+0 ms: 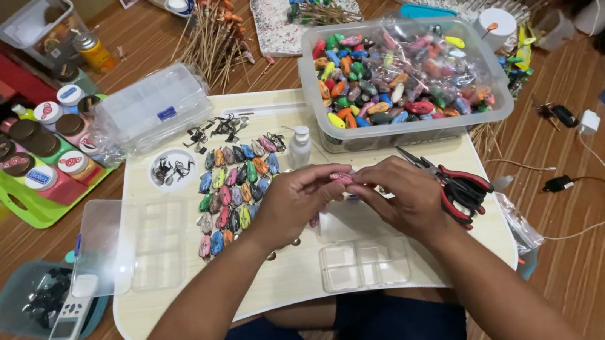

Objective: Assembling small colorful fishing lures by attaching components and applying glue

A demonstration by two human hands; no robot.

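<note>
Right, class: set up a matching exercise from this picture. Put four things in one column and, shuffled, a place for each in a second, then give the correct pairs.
Things:
1. Red-handled pliers
2. Clear tub of colourful pieces
3. Small pink piece
4. Green tray of paint jars

Places:
A. Far left, beside the board
B. Pinched between the fingertips of the left hand and the right hand
C. Top right of the board
D. Just right of the right hand

Pairs: 1-D, 2-C, 3-B, 4-A

pliers right of hands
</note>
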